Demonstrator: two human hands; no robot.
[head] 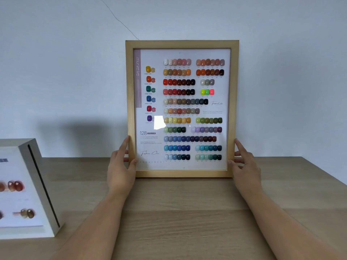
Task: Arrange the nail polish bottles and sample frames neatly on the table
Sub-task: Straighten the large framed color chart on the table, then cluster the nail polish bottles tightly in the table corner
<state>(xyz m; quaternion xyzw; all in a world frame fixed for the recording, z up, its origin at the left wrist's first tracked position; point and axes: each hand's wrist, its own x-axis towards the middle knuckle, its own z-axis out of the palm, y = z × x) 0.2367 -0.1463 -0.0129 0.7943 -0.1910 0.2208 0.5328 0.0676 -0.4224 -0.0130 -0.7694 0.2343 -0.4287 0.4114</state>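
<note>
wooden sample frame [181,174] stands upright at picture centre on the table [178,212], left hand [120,166] and right hand [246,166] grasping its lower side edges; white sample frame [37,184] lies lower left.

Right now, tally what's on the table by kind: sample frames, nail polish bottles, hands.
Light wooden sample frame with colour swatch chart, upright against the wall: 1
White sample frame with nail samples, at the left edge, partly out of view: 1
Nail polish bottles: 0 visible
Hands on the wooden frame: 2, left hand and right hand
Total: 4
</note>
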